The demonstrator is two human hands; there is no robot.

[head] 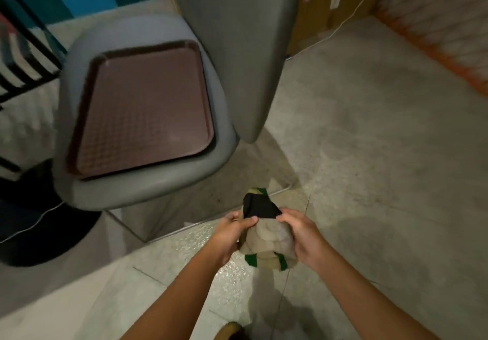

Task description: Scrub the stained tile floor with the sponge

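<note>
Sponge [268,236] partly hidden (left hand [232,234], right hand [302,238]); boxes [330,4] blurred.

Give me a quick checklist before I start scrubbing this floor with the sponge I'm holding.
1. Sponge gripped by left hand and right hand: ok.
2. Sponge down on the tile floor: not ok, held above it.
3. Chair with tray clear of the hands: ok.
4. Stain located: cannot tell, picture is blurry.
5. Sponge wet: cannot tell.
</note>
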